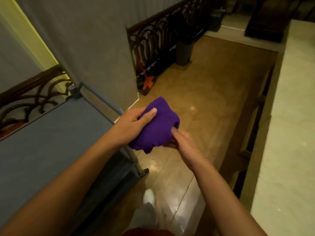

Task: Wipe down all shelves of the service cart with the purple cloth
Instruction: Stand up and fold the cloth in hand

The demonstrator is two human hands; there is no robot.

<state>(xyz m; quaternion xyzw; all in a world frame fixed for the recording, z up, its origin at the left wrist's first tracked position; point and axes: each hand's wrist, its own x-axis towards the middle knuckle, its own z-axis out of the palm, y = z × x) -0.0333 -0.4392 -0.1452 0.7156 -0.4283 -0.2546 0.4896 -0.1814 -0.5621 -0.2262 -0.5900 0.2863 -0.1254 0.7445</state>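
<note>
A bunched purple cloth [158,125] hangs in mid-air over the tiled floor, just right of the service cart. My left hand [133,124] grips its left side with the thumb pressed on top. My right hand [180,139] holds its lower right edge, fingers tucked under the fabric. The service cart [51,138] has a flat blue-grey top shelf at the left, with a corner post at the back. Its lower shelves and a front leg [136,165] show only partly below my left forearm.
A grey pillar [95,48] stands behind the cart. An ornate dark railing [153,40] runs along the back, with a grey bin [185,51] and an orange-handled tool [147,83] at its base. A pale counter [293,116] lines the right side. My foot [149,196] is on the floor.
</note>
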